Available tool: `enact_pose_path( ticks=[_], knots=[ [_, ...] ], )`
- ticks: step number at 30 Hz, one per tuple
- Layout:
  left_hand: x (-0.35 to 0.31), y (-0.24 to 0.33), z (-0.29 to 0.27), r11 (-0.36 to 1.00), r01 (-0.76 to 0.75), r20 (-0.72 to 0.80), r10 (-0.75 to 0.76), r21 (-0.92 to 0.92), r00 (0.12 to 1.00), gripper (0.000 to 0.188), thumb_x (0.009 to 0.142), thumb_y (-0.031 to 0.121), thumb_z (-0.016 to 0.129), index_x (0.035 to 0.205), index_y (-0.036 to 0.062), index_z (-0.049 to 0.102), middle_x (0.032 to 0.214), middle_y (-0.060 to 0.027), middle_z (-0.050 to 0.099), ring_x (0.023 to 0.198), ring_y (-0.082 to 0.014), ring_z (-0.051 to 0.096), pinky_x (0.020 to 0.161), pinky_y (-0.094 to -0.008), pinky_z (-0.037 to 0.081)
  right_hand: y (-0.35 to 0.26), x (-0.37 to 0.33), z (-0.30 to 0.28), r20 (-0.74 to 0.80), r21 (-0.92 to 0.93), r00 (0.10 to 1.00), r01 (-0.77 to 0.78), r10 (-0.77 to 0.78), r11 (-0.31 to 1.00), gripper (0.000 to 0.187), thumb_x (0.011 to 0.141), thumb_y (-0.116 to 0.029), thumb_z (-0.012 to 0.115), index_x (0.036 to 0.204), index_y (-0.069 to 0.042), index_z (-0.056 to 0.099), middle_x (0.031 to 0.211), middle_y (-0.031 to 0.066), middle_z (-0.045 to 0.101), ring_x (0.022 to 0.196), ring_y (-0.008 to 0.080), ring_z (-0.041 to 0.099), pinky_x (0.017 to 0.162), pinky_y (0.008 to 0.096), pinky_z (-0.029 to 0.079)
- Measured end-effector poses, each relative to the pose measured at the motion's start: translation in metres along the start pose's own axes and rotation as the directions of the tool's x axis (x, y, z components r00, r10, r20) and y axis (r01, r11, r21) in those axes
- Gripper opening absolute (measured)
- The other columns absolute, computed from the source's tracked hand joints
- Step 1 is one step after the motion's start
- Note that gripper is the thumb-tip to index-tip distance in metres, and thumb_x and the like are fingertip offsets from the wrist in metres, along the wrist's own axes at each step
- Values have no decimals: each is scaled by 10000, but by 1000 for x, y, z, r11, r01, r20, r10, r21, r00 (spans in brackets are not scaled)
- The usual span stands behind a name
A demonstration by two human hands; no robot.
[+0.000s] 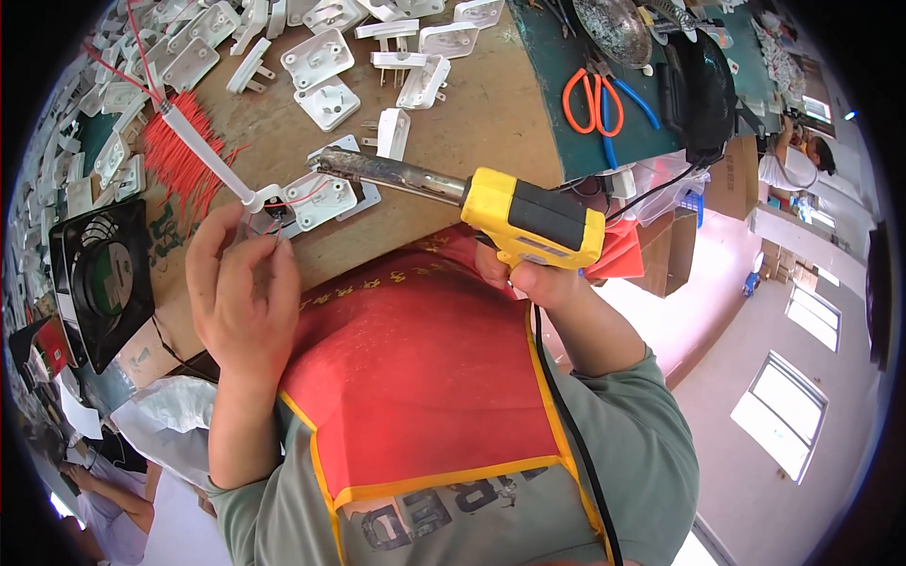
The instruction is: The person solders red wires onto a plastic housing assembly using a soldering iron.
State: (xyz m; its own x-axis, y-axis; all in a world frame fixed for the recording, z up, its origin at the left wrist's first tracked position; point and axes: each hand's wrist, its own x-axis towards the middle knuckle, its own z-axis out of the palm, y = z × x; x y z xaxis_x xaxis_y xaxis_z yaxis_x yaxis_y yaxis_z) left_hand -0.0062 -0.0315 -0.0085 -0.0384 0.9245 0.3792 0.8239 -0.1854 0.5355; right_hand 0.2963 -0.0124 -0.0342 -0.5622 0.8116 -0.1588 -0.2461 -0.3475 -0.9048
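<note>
My left hand is closed, thumb and fingertips pinched at the round, dark-centred end of a white tube. Exactly what lies between the fingertips is partly hidden. Red wires come out of the tube's far end, and a red wire runs from its round end to a white plug housing. That housing rests on a flat grey plate near the table's edge. In my right hand is a yellow and black soldering gun, its long metal barrel pointing left. The barrel's tip hovers above the housing.
Many white plug housings cover the far table. A bundle of red wires lies left, near a black fan. Orange-handled scissors and blue-handled pliers lie right. A black cord hangs from the gun. Other people sit at both sides.
</note>
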Motion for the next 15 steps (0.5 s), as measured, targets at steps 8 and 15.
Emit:
enact_pose_path(
  ticks=[8, 15],
  knots=[
    [3, -25, -25, 993, -111, 65, 114, -45, 991, 229, 736, -12, 742, 946, 47, 673, 1210, -173, 586, 1076, -328, 595, 893, -384, 499, 7, -17, -5, -99, -105, 993, 47, -57, 993, 597, 883, -512, 615, 1257, -58, 515, 735, 38, 516, 618, 133, 484, 552, 272, 399],
    [8, -33, -26, 957, -288, 81, 291, -38, 953, 334, 617, -3, 773, 920, 125, 716, 1294, -161, 532, 1181, -400, 531, 952, -454, 469, -6, -4, 9, -24, -63, 999, 26, -27, 998, 722, 856, -630, 593, 1281, -54, 495, 641, 4, 450, 520, 114, 409, 479, 255, 341]
  ],
)
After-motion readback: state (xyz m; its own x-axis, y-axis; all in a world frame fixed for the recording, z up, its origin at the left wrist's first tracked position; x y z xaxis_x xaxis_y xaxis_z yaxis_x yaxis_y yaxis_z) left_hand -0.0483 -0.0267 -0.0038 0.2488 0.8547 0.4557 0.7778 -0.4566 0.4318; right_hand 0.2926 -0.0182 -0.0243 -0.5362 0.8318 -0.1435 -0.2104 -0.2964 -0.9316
